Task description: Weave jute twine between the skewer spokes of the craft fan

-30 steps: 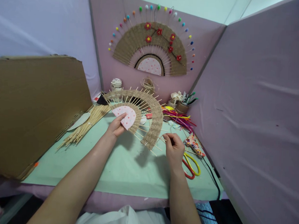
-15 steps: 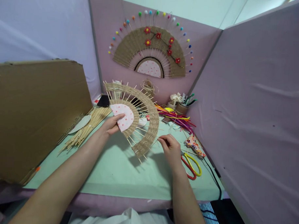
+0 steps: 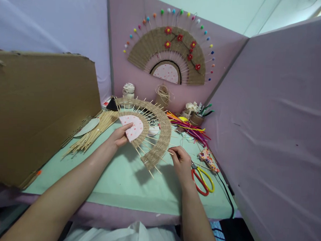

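Observation:
A half-woven fan point(image 3: 164, 129) of thin sticks and tan twine is held up over the table, tilted, with woven bands on its inner and outer parts and bare stick tips all round. My left hand point(image 3: 120, 135) grips it at the pink dotted half-round centre point(image 3: 134, 127), thumb on top and fingers hidden beneath. At the lower right outer edge, my right hand point(image 3: 180, 158) pinches a thin strand of twine close to a stick tip; the strand itself is hard to see. Scissors point(image 3: 203, 180) with red and yellow handles lie just right of my right hand.
Left, a bundle of sticks point(image 3: 93, 135) lies by a cardboard sheet point(image 3: 45, 113). Behind are a glass jar point(image 3: 129, 90), a twine roll point(image 3: 162, 96), coloured pipe cleaners point(image 3: 189, 125) and a pen cup point(image 3: 197, 119). A flower-patterned glue gun point(image 3: 208, 160) lies right. A decorated fan point(image 3: 144, 46) hangs behind.
My right hand has moved slightly left, closer to the fan's outer edge. The fan has tipped a little flatter, and the view has shifted slightly.

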`<state>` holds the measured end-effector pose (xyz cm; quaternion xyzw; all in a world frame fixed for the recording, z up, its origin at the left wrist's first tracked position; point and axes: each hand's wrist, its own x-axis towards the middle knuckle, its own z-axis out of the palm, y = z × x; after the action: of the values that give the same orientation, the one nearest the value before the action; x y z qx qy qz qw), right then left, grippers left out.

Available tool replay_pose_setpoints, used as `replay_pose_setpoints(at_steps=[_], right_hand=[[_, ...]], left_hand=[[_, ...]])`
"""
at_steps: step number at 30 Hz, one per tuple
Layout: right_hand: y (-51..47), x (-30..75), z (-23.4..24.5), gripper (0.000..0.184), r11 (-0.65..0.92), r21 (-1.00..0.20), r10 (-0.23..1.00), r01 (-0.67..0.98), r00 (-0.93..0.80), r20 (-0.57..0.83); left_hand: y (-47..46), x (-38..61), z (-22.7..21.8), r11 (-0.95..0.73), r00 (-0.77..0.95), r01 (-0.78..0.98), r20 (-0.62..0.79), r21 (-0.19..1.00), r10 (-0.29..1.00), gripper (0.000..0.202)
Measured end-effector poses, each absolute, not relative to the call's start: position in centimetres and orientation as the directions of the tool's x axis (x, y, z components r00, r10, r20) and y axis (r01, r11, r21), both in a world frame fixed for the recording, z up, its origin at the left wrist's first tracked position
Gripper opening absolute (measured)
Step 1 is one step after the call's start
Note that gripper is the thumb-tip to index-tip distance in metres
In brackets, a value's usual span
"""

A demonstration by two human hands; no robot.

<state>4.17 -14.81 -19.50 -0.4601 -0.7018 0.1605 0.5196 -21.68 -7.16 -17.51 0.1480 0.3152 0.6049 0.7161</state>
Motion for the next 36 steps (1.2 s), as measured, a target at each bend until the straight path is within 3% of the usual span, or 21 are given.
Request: replay_pose_setpoints(at_steps=[10,18,26,36], right_hand=[[-14.6,4.9,-19.8,0.025,0.456,-0.731,0.84,0.508,0.026,0.542],[-14.5,5.4,-19.6,0.018,0.546,-0.659,0.799,0.517,-0.085,0.595],[-14.8,5.4,-19.3,0.017,0.55,-0.612,0.738,0.568,0.011,0.674],[-14.9,5.5,-19.1,0.012,0.598,-0.607,0.723,0.524,-0.025,0.691]], left_hand=[[-7.5,-21.3,-17.7,0.247,0.08,-0.744,-0.285,0.621,0.955,0.045],[-7.4,-22.2,-17.8,0.276,0.113,-0.698,-0.279,0.661,0.954,0.044],[-7.2,-23.3,-17.7,0.291,0.096,-0.648,-0.303,0.704,0.948,0.045],[-7.6,-24.1,-17.5,0.328,0.135,-0.569,-0.308,0.754,0.942,0.042]])
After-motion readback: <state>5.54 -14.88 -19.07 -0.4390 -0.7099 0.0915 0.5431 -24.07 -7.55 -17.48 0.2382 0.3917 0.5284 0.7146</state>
